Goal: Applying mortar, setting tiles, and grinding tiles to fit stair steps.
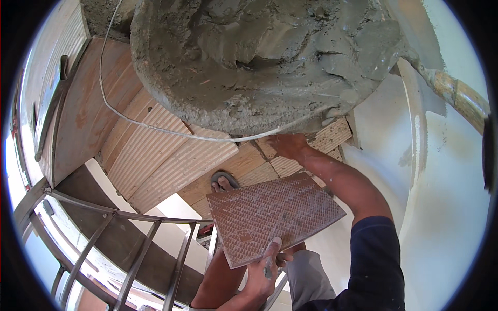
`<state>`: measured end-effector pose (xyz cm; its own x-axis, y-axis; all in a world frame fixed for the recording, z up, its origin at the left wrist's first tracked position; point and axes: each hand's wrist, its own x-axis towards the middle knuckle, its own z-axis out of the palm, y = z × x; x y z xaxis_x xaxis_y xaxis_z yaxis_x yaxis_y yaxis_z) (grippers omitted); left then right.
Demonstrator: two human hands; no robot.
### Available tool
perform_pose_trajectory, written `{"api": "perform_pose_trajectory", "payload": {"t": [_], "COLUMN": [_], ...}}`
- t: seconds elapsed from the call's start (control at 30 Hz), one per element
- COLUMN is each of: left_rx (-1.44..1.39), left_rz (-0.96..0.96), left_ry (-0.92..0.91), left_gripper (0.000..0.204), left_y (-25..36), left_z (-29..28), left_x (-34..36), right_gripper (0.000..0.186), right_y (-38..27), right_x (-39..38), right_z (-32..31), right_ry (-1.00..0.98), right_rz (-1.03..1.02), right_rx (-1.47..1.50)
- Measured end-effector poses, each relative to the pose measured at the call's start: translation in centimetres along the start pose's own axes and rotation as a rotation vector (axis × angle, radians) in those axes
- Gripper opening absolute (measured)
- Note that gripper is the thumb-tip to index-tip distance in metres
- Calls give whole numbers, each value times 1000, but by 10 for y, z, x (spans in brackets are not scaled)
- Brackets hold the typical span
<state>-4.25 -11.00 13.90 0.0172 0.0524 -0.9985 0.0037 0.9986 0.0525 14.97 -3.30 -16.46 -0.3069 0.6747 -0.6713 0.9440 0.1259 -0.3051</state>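
My left hand grips a rectangular tile by its near edge, thumb on top and fingers beneath. The tile's brown back, covered in a raised waffle pattern, faces up. Beyond it, my right hand reaches toward the near rim of a large tub. Its fingers are partly hidden at the rim, so I cannot make out whether they hold anything. Wet grey mortar fills the tub. A pale cord or wire loops across in front of the tub, close to my right hand.
Ribbed wooden boards lie below the tub. A sandalled foot rests on the planks. A metal railing curves along the lower left. White wall and a bamboo pole stand to the right.
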Motion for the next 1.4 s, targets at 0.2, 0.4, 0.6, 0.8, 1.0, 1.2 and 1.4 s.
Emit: {"api": "perform_pose_trajectory", "payload": {"t": [0.2, 0.4, 0.6, 0.8, 1.0, 1.2, 1.4], "left_rx": [57, -11, -61, -89, -115, -159, -197], "left_rz": [54, 7, -40, -66, -83, -86, -92], "left_ry": [-84, -72, -58, -68, -37, -20, -22], "left_gripper": [41, 39, 37, 36, 37, 39, 39], "left_y": [8, 9, 6, 4, 12, 15, 23], "left_z": [3, -2, 0, -2, 0, -1, -2], "left_x": [-1, 1, 5, 4, 1, 2, -1], "right_gripper": [60, 61, 52, 51, 61, 70, 68], "right_y": [74, 141, 116, 103, 123, 129, 137], "right_x": [-25, -37, -42, -39, -43, -29, -56], "right_z": [8, -33, -21, -38, -28, -15, -13], "right_ry": [393, 281, 448, 331, 341, 204, 203], "right_rz": [139, 524, 468, 273, 599, 750, 637], "right_rx": [-473, -34, -16, -48, 26, 68, -117]}}
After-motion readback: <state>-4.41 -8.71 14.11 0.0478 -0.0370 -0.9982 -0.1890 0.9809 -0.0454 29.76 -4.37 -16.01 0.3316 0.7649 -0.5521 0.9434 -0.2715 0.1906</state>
